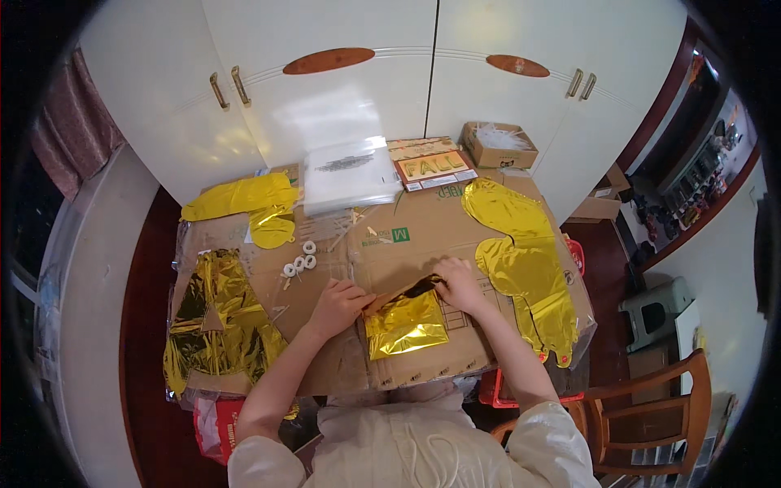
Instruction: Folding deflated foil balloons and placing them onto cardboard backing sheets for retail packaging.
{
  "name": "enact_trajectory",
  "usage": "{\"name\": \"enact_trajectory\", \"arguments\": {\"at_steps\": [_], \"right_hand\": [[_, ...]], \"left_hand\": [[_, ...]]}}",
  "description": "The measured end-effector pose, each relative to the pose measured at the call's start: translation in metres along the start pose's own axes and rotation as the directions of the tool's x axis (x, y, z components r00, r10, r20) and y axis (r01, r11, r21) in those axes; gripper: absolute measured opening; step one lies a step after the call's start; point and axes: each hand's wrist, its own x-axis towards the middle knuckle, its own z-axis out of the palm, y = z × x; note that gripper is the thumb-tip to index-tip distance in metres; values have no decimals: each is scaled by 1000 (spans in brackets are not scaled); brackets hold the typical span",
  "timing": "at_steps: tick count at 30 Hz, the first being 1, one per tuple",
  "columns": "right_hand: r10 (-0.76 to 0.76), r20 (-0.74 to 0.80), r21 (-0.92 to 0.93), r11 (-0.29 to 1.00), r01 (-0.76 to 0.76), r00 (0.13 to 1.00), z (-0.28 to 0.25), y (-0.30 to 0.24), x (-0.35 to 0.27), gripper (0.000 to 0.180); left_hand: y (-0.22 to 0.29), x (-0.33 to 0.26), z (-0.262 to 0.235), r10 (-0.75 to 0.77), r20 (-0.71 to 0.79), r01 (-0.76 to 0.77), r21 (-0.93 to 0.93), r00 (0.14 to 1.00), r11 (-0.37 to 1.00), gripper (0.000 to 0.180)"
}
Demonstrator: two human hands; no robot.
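Observation:
In front of me a gold foil balloon (407, 327) lies flat and folded into a rough square on the cardboard. My left hand (342, 305) is closed at its upper left corner, fingertips pinching the edge. Its upper right edge is lifted and curled, gripped by the closed fingers of my right hand (457, 283). Dark folds show beneath that raised edge. Left of my left hand, an A-shaped gold foil balloon (244, 305) is spread flat. To the right lies a large flat gold foil balloon (521, 272), and at the far left another one (236, 199).
Cardboard (423, 232) covers the table. Several small white rolls (300, 263) sit left of centre. Along the back are a stack of clear plastic bags (346, 175), a flat printed packet (435, 168) and an open small box (500, 146). A wooden chair (651, 407) stands at right.

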Motion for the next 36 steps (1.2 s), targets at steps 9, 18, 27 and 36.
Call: {"name": "enact_trajectory", "arguments": {"at_steps": [9,18,27,36], "right_hand": [[-165,-51,-21,986,164,985,-8,-5,-2,34],[-355,61,323,891,318,933,2,-7,-5,63],[-532,147,12,844,536,834,-1,-1,-7,49],[-598,203,-151,763,628,775,-9,-11,-6,46]], "left_hand": [[-1,3,-9,199,60,-205,129,978,970,23],[1,5,-11,218,76,-226,134,973,965,23],[-1,3,-15,269,146,-294,198,952,935,26],[-1,1,-19,278,155,-305,194,948,932,30]]}}
